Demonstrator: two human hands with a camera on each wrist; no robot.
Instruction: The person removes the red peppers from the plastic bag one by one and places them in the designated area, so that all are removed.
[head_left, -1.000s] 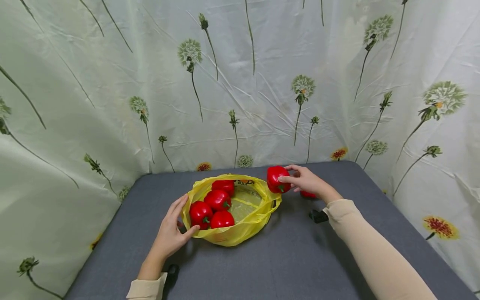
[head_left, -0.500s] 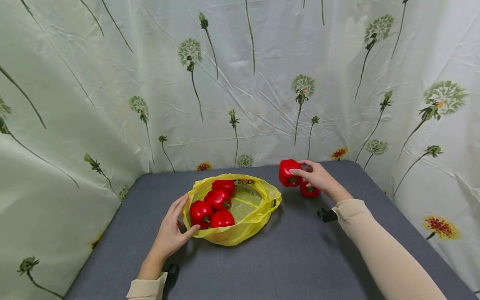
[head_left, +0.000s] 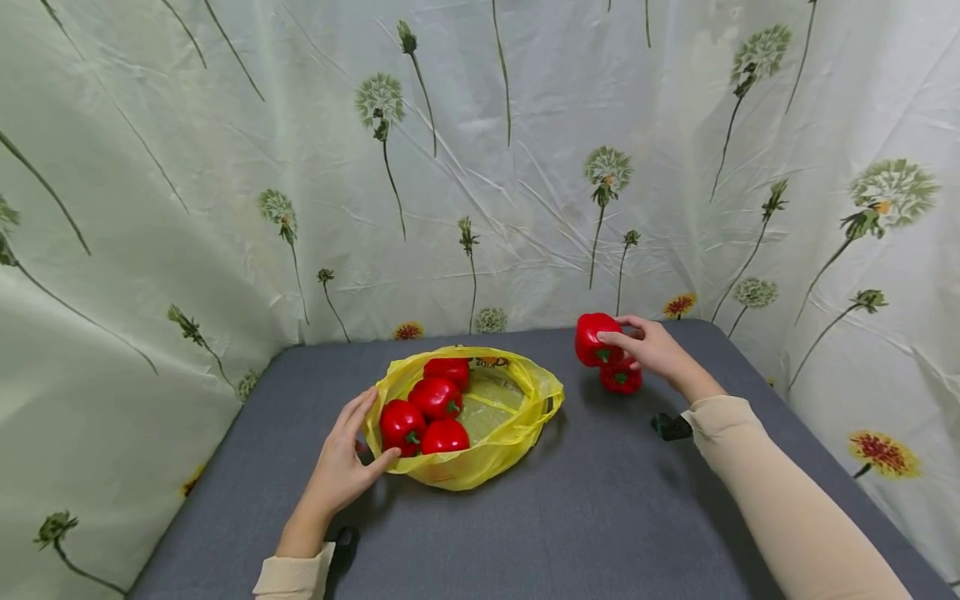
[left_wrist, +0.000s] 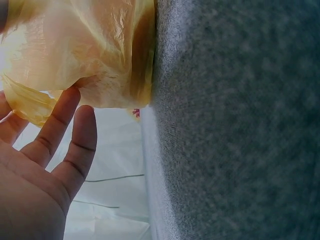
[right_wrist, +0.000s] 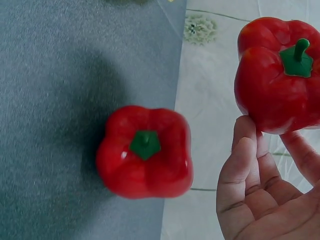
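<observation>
A yellow plastic bag (head_left: 480,472) stands with its mouth wide, several red bell peppers (head_left: 437,399) inside toward its left. My left hand (head_left: 341,467) touches the bag's left side, thumb at the front rim and fingers spread along the outside. In the left wrist view, its fingers (left_wrist: 85,132) lie fairly straight against the thin plastic. To the right of the bag, my right hand (head_left: 656,350) holds a red bell pepper (head_left: 596,337) raised off the table, its green stem showing. Just below and beyond that one sits another red bell pepper (right_wrist: 145,152) on the table.
Grey cloth covers the table (head_left: 570,525). A pale curtain (head_left: 525,208) printed with dandelions hangs close behind the far edge and along both sides. Dark straps (head_left: 670,427) show at the wrists.
My right hand has carried the held bell pepper from the bag's right rim farther right, near the bell pepper on the table. The left hand and bag have stayed put.
</observation>
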